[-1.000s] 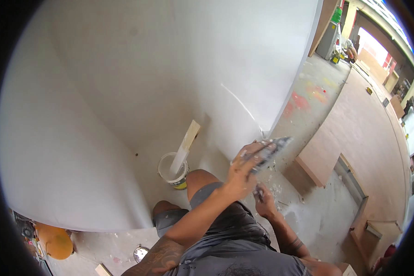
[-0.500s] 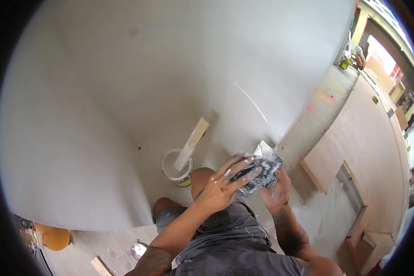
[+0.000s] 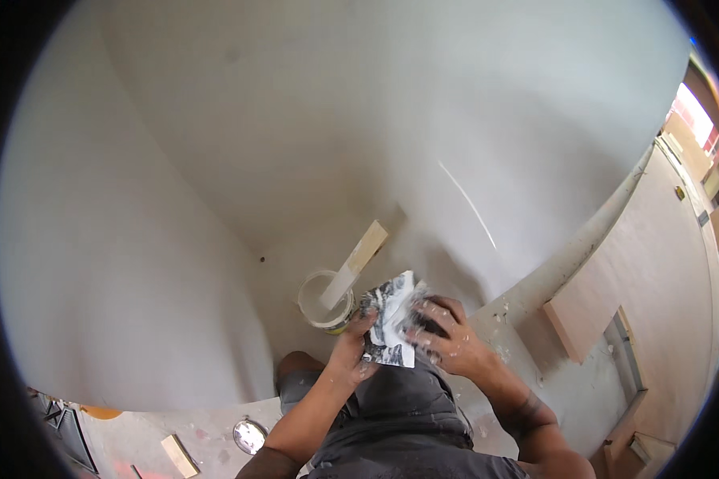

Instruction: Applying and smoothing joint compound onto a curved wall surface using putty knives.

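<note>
My left hand [image 3: 351, 349] is closed on the left edge of a thin, flat dark plate [image 3: 391, 311] smeared with white paste. The plate is tilted in front of my lap. At the plate's right side my right hand [image 3: 454, 342] is curled, its fingers splashed with white. A dark shape shows among those fingers, but motion blur hides what it is. Just beyond the plate, to its left, stands a white bucket [image 3: 302, 310] with a wooden stick [image 3: 366, 249] leaning up out of it.
A large pale curved wall [image 3: 216, 160] rises ahead and to the left, a thin white line [image 3: 470, 203] on its right part. Flat wooden panels [image 3: 623, 239] lie at the right. On the floor at lower left are a round shiny lid [image 3: 250, 436] and a wood offcut [image 3: 180, 455].
My left hand has moved from on top of the pasty mass to the plate's left edge. My right hand has come up over the plate's right side. The view has shifted slightly.
</note>
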The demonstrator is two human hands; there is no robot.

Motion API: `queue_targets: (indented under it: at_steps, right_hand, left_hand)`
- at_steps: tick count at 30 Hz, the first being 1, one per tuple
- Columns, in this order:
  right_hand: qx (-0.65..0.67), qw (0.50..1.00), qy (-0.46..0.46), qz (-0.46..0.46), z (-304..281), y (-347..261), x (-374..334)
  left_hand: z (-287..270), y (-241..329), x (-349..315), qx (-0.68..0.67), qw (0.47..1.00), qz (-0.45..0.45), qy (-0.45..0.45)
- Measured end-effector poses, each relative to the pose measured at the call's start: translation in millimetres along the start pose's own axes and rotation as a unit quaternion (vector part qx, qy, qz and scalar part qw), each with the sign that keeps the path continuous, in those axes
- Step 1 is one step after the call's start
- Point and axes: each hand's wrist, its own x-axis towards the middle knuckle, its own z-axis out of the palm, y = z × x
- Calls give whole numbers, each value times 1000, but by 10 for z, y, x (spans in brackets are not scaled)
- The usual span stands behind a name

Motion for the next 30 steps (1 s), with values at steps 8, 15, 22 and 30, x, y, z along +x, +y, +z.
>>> queue_targets:
  at_steps: [8,15,22,30]
  right_hand:
    - [11,975,-76,206,269,269,-305]
    - [106,953,8,283,359,220,-619]
    - [104,932,-19,347,495,140,-1138]
    - [117,922,-1,369,420,29,-1446]
  left_hand:
    - [146,1041,963,279,911,282,110]
    - [803,2394,2782,525,708,460,109]
    - [929,2927,3815,517,682,514,60]
    - [1062,2822,3898,476,765,427,81]
